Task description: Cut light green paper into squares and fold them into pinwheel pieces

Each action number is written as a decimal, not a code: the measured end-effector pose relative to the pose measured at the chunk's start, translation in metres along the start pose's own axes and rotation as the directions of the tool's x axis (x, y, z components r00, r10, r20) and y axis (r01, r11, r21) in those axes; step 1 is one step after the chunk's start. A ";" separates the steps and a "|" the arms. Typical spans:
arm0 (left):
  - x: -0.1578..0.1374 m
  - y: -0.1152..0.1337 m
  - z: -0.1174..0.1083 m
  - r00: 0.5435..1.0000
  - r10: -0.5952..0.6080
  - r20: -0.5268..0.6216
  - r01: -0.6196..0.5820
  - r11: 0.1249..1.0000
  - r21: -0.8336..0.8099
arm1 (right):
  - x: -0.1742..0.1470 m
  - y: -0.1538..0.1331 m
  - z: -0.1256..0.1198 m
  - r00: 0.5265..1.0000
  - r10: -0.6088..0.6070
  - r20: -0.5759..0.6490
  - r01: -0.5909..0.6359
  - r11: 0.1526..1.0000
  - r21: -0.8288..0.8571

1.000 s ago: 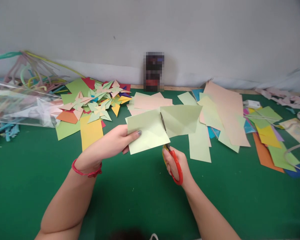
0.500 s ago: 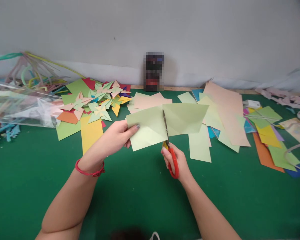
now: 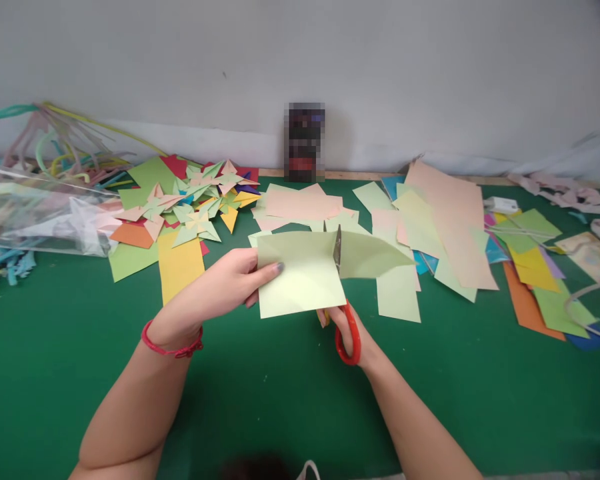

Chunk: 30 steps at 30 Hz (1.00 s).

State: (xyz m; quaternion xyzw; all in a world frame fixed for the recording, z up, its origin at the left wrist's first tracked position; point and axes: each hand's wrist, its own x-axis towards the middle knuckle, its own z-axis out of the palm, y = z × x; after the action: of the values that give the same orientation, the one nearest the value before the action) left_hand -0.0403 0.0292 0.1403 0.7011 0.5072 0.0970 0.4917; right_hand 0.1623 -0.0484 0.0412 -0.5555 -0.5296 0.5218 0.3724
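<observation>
Above the green table, my left hand [image 3: 247, 277] pinches the left edge of a pale green sheet of paper [image 3: 297, 280], thumb on top and fingers beneath. My right hand [image 3: 345, 333] grips a pair of scissors [image 3: 349, 340] with red and yellow handles. The scissor blades stand apart, with the paper between them. A cut runs up from the sheet's near edge, and the part right of the blades [image 3: 373, 257] tilts and curls. Part of my right hand is hidden behind the near edge of the paper.
Folded paper stars [image 3: 197, 223] lie on coloured sheets at the left, beside a clear plastic bag [image 3: 45, 210]. A blurred-out upright device [image 3: 305, 143] leans on the wall. Pink sheets [image 3: 445, 220] and a white adapter [image 3: 501, 205] lie right, near mixed coloured papers [image 3: 535, 273].
The scissor blades have opened from nearly closed. The paper has come lower and nearer, and its right part has tipped flatter. Both hands keep their hold.
</observation>
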 end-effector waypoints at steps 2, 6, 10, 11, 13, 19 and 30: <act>-0.001 0.000 0.000 0.999 -0.001 0.032 0.001 1.000 -0.003 | 0.000 -0.003 0.000 0.999 0.004 0.035 -0.004 1.000 0.013; -0.002 0.002 0.001 0.998 -0.007 0.060 0.007 1.000 -0.008 | -0.001 -0.003 0.000 1.000 0.011 -0.013 -0.011 1.000 0.008; -0.003 0.004 0.002 0.998 -0.028 0.061 0.030 0.999 -0.032 | -0.003 0.002 0.001 0.998 0.038 -0.043 -0.036 0.998 0.054; -0.003 0.004 0.002 0.998 -0.036 0.059 0.038 0.998 -0.041 | -0.003 0.003 0.001 0.998 0.045 -0.038 -0.043 0.997 0.067; -0.003 0.005 0.003 0.997 -0.052 0.058 0.056 0.996 -0.063 | -0.004 0.005 0.000 0.998 0.049 -0.033 -0.046 0.996 0.082; 0.000 0.004 0.006 0.993 -0.038 0.114 0.055 0.988 -0.142 | -0.005 0.004 0.000 0.998 0.047 -0.037 -0.043 0.995 0.090; 0.002 0.000 0.006 0.990 -0.044 0.132 0.065 0.985 -0.159 | -0.006 0.002 0.000 0.996 0.067 -0.059 -0.060 0.993 0.099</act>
State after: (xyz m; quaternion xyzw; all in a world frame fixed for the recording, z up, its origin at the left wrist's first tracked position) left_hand -0.0352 0.0274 0.1367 0.6492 0.4838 0.0795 0.5815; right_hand 0.1634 -0.0550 0.0401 -0.5692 -0.4738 0.5411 0.3985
